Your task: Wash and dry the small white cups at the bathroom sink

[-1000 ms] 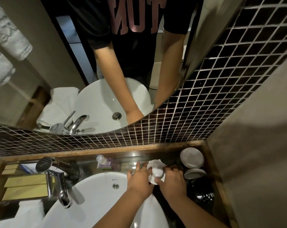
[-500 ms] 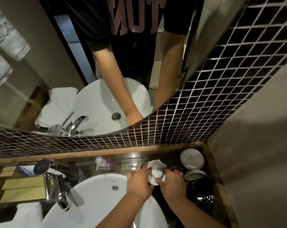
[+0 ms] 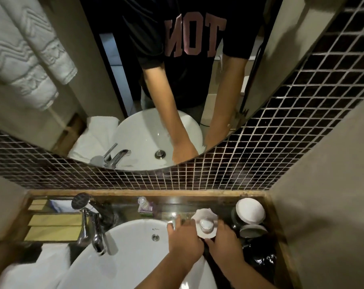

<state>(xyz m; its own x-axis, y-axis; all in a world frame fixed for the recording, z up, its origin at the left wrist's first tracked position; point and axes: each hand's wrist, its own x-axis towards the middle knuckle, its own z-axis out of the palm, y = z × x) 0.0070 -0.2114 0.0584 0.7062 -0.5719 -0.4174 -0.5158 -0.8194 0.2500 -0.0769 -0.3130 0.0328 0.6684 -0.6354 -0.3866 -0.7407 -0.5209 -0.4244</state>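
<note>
Where both hands meet, small white cup [image 3: 206, 224] on paper

At lower centre a glossy white ceramic sink [image 3: 131, 253] sits beside a polished chrome faucet [image 3: 96, 236] on a wood-edged, shiny dark counter [image 3: 170, 209], under glossy dark mosaic tiles [image 3: 260, 159] and a textured cloth towel [image 3: 26, 55] upper left.

Dim bathroom, dark mosaic tile wall [image 3: 260, 159], round mirror [image 3: 93, 90] above, plain grey side wall [image 3: 327, 184], wood-edged dark desk [image 3: 147, 192], white patterned towel [image 3: 26, 59] hanging left
</note>
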